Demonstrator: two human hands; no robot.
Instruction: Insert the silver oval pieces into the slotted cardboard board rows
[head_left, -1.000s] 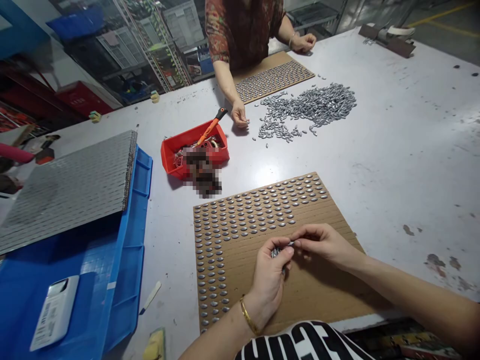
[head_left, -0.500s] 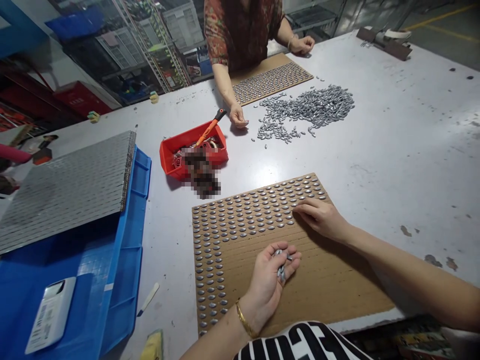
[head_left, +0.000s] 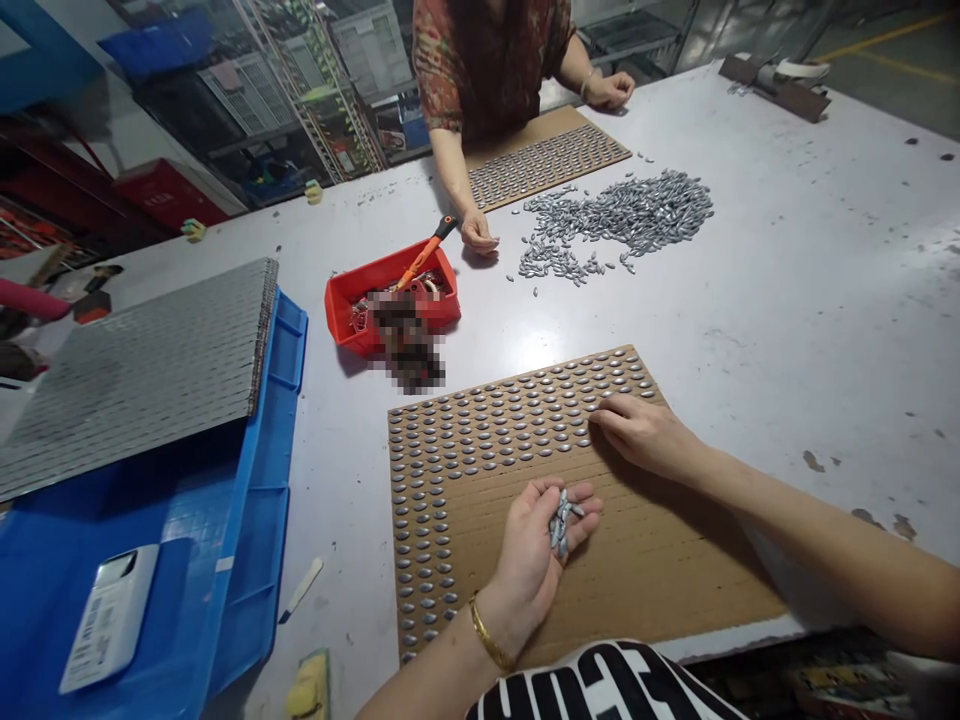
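In the head view a brown cardboard sheet (head_left: 637, 570) lies before me, with rows of small grey oval metal pieces (head_left: 517, 405) along its far and left sides. Palm up over the bare part, my left hand (head_left: 525, 550) is cupped round several loose grey oval pieces (head_left: 561, 522), its fingers partly curled. My right hand (head_left: 649, 435) rests at the right part of the sheet, beside the nearest rows. Its thumb and fingertips are pressed together against the cardboard; whether a piece is between them is hidden.
Across the table a co-worker's hand (head_left: 478, 235) is near a heap of grey pieces (head_left: 652, 215) and another filled cardboard sheet (head_left: 551, 165). A red bin (head_left: 349, 295) holds an orange-handled tool (head_left: 424, 255). At left a blue crate (head_left: 255, 540) bears stacked grey sheets (head_left: 150, 370) and a white device (head_left: 112, 620).
My left hand has opened slightly, its thumb drawn back so more loose pieces show. My right hand stays at nearly the same spot. The whole view has shifted slightly.
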